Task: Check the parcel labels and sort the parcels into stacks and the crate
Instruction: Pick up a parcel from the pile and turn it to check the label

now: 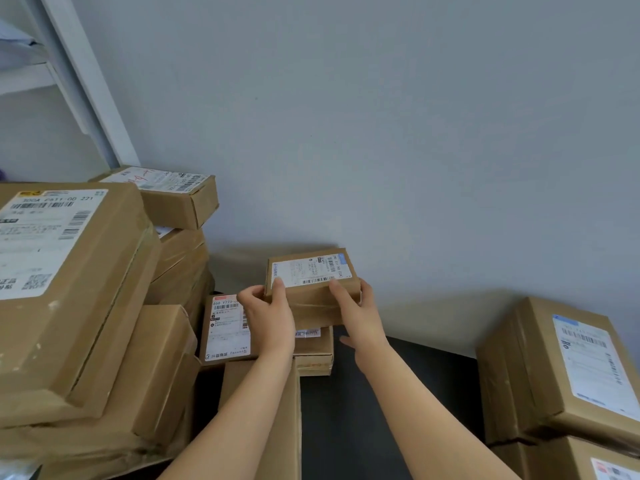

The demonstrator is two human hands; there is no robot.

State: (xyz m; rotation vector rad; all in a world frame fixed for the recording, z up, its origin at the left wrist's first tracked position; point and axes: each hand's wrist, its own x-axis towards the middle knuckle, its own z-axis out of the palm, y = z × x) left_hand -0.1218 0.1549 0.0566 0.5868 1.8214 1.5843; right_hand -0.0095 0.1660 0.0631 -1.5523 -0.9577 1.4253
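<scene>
A small cardboard parcel (313,296) with a white barcode label on top is held between both hands near the wall. My left hand (272,317) grips its left end, thumb on the label. My right hand (356,311) grips its right end. Just below it lies a flat parcel (225,329) with a white label reading 550 Y773, on top of a low stack. A tall plain carton (277,420) stands under my left forearm. No crate is in view.
A high stack of cartons (69,289) fills the left, with a small labelled box (173,195) on top at the back. Two labelled cartons (568,372) are stacked at the right. Dark floor (346,427) lies between. A white shelf frame (86,81) leans at upper left.
</scene>
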